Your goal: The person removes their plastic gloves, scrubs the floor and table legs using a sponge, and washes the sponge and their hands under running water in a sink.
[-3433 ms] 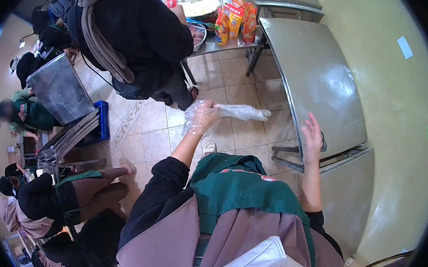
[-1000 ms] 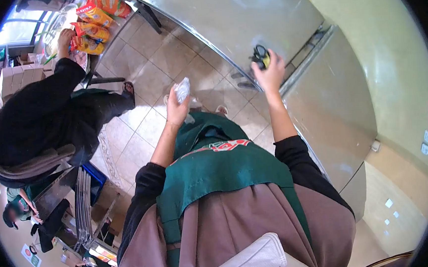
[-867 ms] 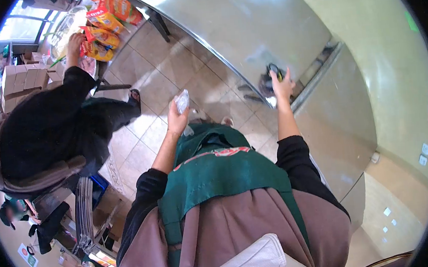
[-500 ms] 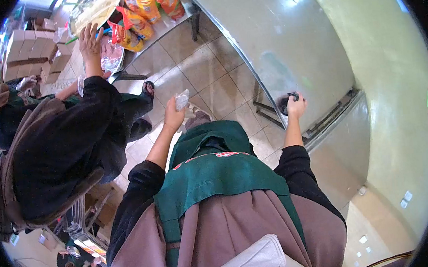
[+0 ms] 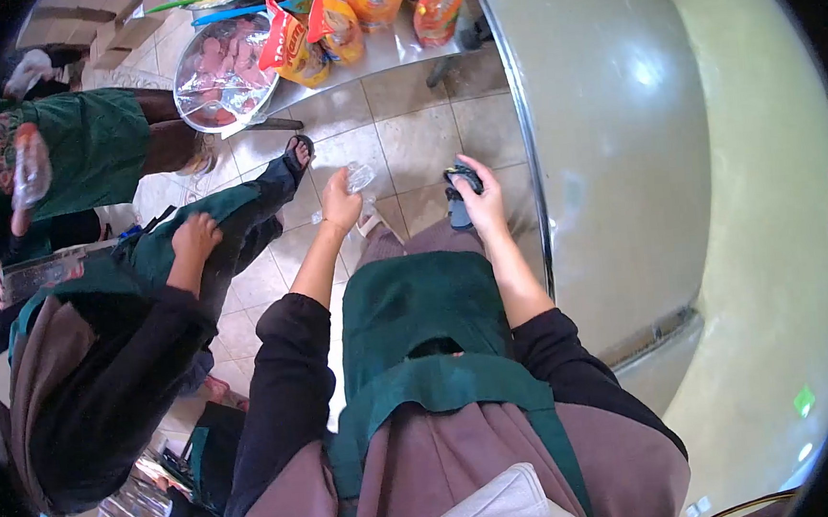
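Holding crumpled clear plastic [image 5: 360, 175] between 10 and 11 o'clock from the middle of the view, the person's left hand [image 5: 341, 204] has its fingers folded in around the bunch, part of which sticks out past the fingertips. Near 2 o'clock, the right hand [image 5: 487, 203] has its fingers curled round a small black object [image 5: 463, 177] with a touch of yellow, partly hidden by the grip. The 2 hands are apart, both above the tiled floor [image 5: 416, 148]. At 2 o'clock, farther out, stands a metal table [image 5: 616, 119]. Toward 11 o'clock lie a round tray [image 5: 178, 88] of pink pieces under clear film and, next to it, red and yellow pouches [image 5: 335, 24]. Near 9 o'clock is a co-worker's bare hand [image 5: 196, 237], well apart from the person's own.
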Action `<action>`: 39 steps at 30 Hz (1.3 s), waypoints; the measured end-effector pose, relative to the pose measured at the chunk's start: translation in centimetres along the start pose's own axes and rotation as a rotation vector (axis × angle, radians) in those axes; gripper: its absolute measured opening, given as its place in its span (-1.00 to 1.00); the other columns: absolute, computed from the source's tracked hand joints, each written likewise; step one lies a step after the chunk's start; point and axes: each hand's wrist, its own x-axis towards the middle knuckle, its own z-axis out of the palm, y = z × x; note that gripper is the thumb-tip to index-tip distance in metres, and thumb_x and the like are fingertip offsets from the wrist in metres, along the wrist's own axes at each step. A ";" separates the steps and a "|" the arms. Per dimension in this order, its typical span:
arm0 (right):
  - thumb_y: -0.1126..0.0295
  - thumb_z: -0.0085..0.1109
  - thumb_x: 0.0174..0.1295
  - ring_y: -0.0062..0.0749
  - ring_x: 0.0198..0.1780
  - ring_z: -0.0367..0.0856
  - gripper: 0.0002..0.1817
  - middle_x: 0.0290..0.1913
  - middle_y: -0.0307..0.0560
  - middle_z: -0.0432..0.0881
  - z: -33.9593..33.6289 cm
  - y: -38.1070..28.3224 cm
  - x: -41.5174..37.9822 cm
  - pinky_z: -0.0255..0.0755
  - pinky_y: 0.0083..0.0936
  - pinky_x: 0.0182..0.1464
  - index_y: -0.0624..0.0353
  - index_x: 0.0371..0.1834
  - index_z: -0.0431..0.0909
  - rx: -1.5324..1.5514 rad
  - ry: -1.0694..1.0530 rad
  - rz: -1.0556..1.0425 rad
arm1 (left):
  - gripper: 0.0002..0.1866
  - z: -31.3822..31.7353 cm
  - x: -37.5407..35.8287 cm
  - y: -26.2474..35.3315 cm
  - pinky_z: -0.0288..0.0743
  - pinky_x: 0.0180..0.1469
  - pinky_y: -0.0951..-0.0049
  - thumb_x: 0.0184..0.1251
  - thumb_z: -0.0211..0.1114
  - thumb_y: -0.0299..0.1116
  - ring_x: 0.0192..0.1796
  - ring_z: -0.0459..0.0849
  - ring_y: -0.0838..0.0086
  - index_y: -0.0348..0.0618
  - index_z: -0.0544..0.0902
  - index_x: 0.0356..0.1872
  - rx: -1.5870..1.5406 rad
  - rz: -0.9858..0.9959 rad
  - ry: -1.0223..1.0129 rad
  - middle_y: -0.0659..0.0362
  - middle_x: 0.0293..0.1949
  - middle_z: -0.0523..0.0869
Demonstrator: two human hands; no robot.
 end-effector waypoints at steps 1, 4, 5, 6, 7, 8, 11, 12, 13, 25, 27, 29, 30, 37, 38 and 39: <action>0.48 0.17 0.06 -0.55 -0.18 0.51 -0.63 -0.14 -0.18 0.53 1.4 1.4 1.5 0.41 -0.66 -0.14 0.16 -0.01 0.49 0.082 -0.048 0.055 | -0.61 0.4 1.5 -0.1 0.38 -0.04 0.23 -0.18 0.09 -0.56 -0.08 0.50 -0.01 -0.35 0.49 -0.17 0.072 0.057 0.056 -0.17 -0.23 0.56; 0.46 0.16 0.06 -0.56 -0.18 0.51 -0.63 -0.17 -0.18 0.55 3.4 4.3 5.7 0.41 -0.68 -0.16 0.15 0.00 0.48 0.287 -0.081 0.434 | -0.56 1.6 5.9 1.0 0.34 0.03 0.18 -0.23 0.11 -0.58 -0.05 0.45 -0.07 -0.37 0.45 -0.15 0.217 0.128 0.074 -0.21 -0.19 0.52; 0.43 0.20 0.04 -0.49 -0.18 0.53 -0.61 -0.10 -0.15 0.54 4.0 7.4 7.3 0.44 -0.58 -0.18 0.11 0.01 0.48 0.326 -0.053 0.417 | -0.58 2.5 7.5 0.9 0.33 0.02 0.20 -0.25 0.11 -0.60 -0.05 0.43 -0.06 -0.36 0.46 -0.18 0.248 0.207 0.098 -0.18 -0.16 0.49; 0.41 0.22 0.01 -0.48 -0.19 0.53 -0.59 -0.11 -0.14 0.54 4.4 10.9 8.9 0.44 -0.58 -0.19 0.12 0.00 0.48 0.413 -0.028 0.488 | -0.59 3.3 9.2 0.8 0.33 0.01 0.22 -0.27 0.12 -0.62 -0.04 0.41 -0.06 -0.34 0.47 -0.21 0.276 0.288 0.120 -0.14 -0.12 0.46; 0.40 0.22 0.01 -0.47 -0.19 0.53 -0.60 -0.12 -0.13 0.54 4.6 13.9 10.7 0.44 -0.58 -0.20 0.14 -0.02 0.48 0.388 0.009 0.460 | -0.59 3.9 11.0 0.9 0.32 0.02 0.22 -0.30 0.13 -0.62 -0.02 0.38 -0.06 -0.32 0.47 -0.23 0.287 0.359 0.113 -0.13 -0.08 0.43; 0.40 0.22 0.00 -0.47 -0.19 0.53 -0.60 -0.13 -0.13 0.54 4.6 16.4 11.7 0.44 -0.58 -0.20 0.15 -0.03 0.48 0.361 0.045 0.438 | -0.59 4.5 12.4 1.1 0.31 0.04 0.22 -0.33 0.14 -0.62 0.00 0.36 -0.05 -0.31 0.47 -0.25 0.297 0.426 0.102 -0.11 -0.05 0.40; 0.40 0.26 -0.04 -0.43 -0.28 0.54 -0.62 -0.18 -0.11 0.51 4.2 21.1 14.4 0.46 -0.53 -0.28 0.17 -0.12 0.42 0.393 0.237 0.513 | -0.58 6.3 16.4 0.7 0.16 0.21 0.12 -0.35 0.21 -0.57 0.15 0.28 0.08 -0.19 0.50 -0.26 0.448 0.551 0.101 0.01 0.07 0.37; 0.39 0.28 -0.05 -0.42 -0.31 0.54 -0.64 -0.20 -0.11 0.51 3.9 21.8 14.9 0.47 -0.51 -0.31 0.18 -0.16 0.42 0.391 0.308 0.562 | -0.62 6.9 17.4 0.3 0.10 0.24 0.09 -0.33 0.20 -0.56 0.19 0.25 0.12 -0.16 0.51 -0.29 0.519 0.651 0.146 0.07 0.10 0.35; 0.38 0.30 -0.07 -0.41 -0.33 0.54 -0.66 -0.26 -0.11 0.50 3.6 23.9 15.7 0.48 -0.47 -0.34 0.19 -0.25 0.40 0.397 0.355 0.628 | -0.65 7.5 18.3 -0.1 0.03 0.27 0.06 -0.32 0.20 -0.55 0.23 0.21 0.16 -0.14 0.52 -0.32 0.592 0.751 0.194 0.12 0.14 0.34; 0.33 0.11 0.05 -0.44 -0.47 0.54 -0.79 -0.40 -0.19 0.54 -3.4 36.8 24.3 0.48 -0.49 -0.41 0.14 -0.25 0.48 0.348 0.163 0.582 | -0.91 11.4 22.9 -6.0 0.11 0.19 0.35 -0.09 0.17 -0.44 0.12 0.43 0.46 0.08 0.53 -0.53 0.635 0.998 0.637 0.36 0.06 0.53; 0.32 0.11 0.05 -0.46 -0.47 0.54 -0.79 -0.40 -0.20 0.54 -4.2 38.4 26.3 0.47 -0.50 -0.41 0.12 -0.25 0.49 0.318 0.125 0.611 | -0.93 11.6 23.6 -6.7 0.12 0.17 0.40 0.00 0.17 -0.39 0.09 0.46 0.50 0.13 0.54 -0.53 0.658 1.030 0.710 0.38 0.02 0.56; 0.31 0.12 0.06 -0.48 -0.47 0.54 -0.79 -0.40 -0.21 0.55 -4.7 38.9 28.0 0.46 -0.52 -0.41 0.11 -0.25 0.50 0.291 0.088 0.638 | -0.93 11.8 24.4 -7.0 0.11 0.16 0.46 0.09 0.18 -0.30 0.04 0.50 0.53 0.19 0.54 -0.53 0.682 1.090 0.805 0.41 -0.07 0.61; 0.30 0.13 0.06 -0.49 -0.47 0.53 -0.78 -0.39 -0.21 0.55 -4.5 38.9 28.8 0.46 -0.52 -0.42 0.12 -0.24 0.50 0.284 0.041 0.631 | -0.92 12.1 24.7 -7.2 0.10 0.16 0.46 0.10 0.19 -0.30 0.02 0.51 0.53 0.22 0.54 -0.54 0.680 1.121 0.859 0.42 -0.10 0.63; 0.20 0.12 0.10 -0.53 -0.43 0.54 -0.74 -0.40 -0.24 0.57 -3.9 40.9 31.7 0.43 -0.56 -0.42 0.12 -0.24 0.52 0.178 -0.177 0.558 | -0.91 12.2 26.1 -8.2 0.15 0.04 0.56 0.11 0.22 -0.23 -0.06 0.53 0.62 0.27 0.57 -0.55 0.743 1.221 1.080 0.46 -0.11 0.63; 0.19 0.12 0.11 -0.54 -0.42 0.54 -0.73 -0.39 -0.24 0.57 -3.8 41.0 32.4 0.43 -0.57 -0.41 0.12 -0.23 0.52 0.160 -0.179 0.565 | -0.91 12.1 26.4 -8.2 0.15 0.04 0.56 0.11 0.22 -0.23 -0.06 0.53 0.62 0.27 0.57 -0.55 0.740 1.232 1.103 0.46 -0.11 0.63; 0.19 0.12 0.11 -0.54 -0.42 0.54 -0.73 -0.39 -0.24 0.57 -3.9 41.3 32.8 0.43 -0.57 -0.41 0.12 -0.23 0.52 0.166 -0.178 0.541 | -0.92 12.1 26.7 -8.1 0.15 0.02 0.58 0.11 0.21 -0.22 -0.08 0.54 0.63 0.27 0.58 -0.54 0.719 1.301 1.109 0.48 -0.12 0.63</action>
